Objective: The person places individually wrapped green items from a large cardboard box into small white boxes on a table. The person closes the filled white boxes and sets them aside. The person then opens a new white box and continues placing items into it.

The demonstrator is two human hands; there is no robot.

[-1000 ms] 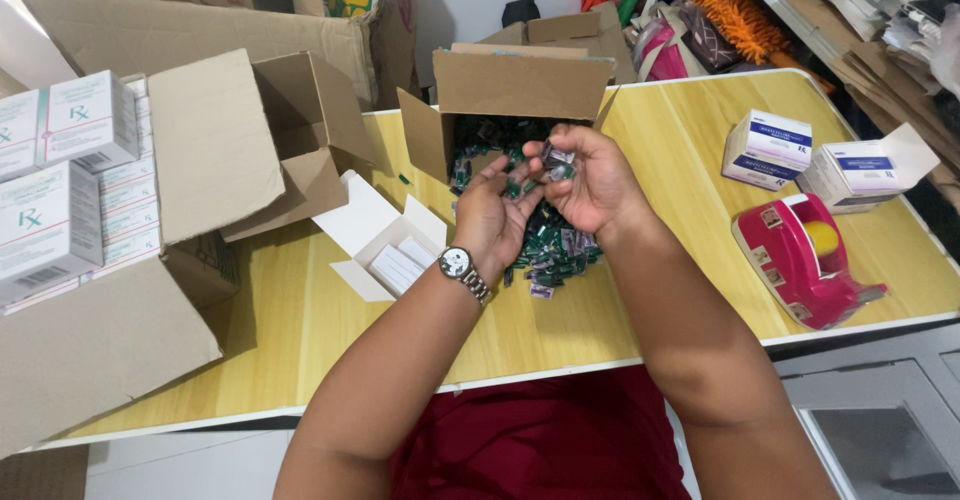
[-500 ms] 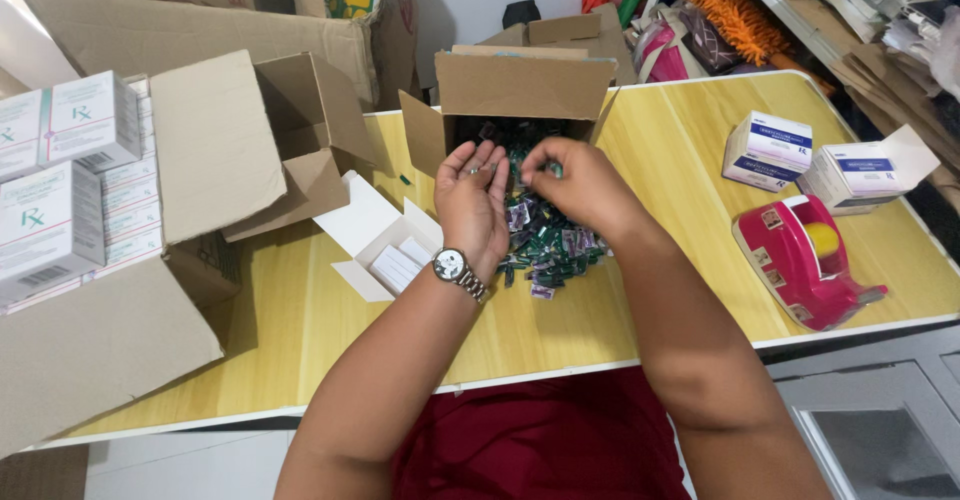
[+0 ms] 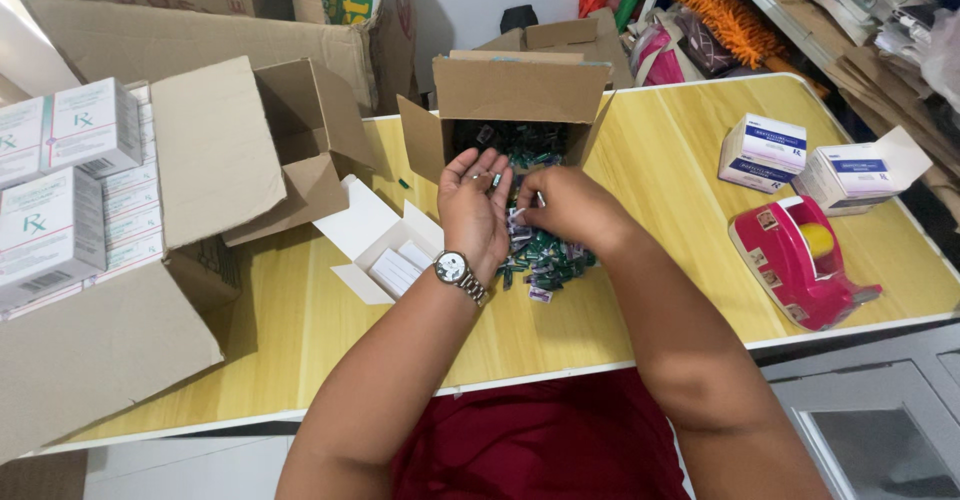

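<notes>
From the head camera, looking down: my left hand point(image 3: 473, 210), the one with the silver wristwatch point(image 3: 452, 268), lies palm up and cupped over the pale wooden table point(image 3: 660, 160), with a few small dark sachets resting loose in the palm, not clenched. My right hand point(image 3: 562, 207) is curled knuckles up just beside it, fingertips pinching at the heap of small green-and-purple foil sachets point(image 3: 545, 252) that lies on the table between my wrists. Whether those fingers have closed on a sachet I cannot tell, since the back of the hand hides them. More of the same sachets fill the open brown cardboard carton point(image 3: 515, 95) standing just beyond my hands.

I judge the step in hand to be picking sachets off the heap and gathering them into the left palm. The next move, as I see it, calls for a clean pinch of one or a few sachets, a short carry across to the cupped hand, and keeping that palm level (they would slide off easily).

To my left lies a small open white carton point(image 3: 385, 250) with white leaflets inside. Further left, a large open brown box point(image 3: 200, 160) holds stacked white medicine cartons point(image 3: 70, 190). To my right stand two white-and-blue cartons point(image 3: 800, 160) and a pink tape dispenser point(image 3: 800, 255).
</notes>
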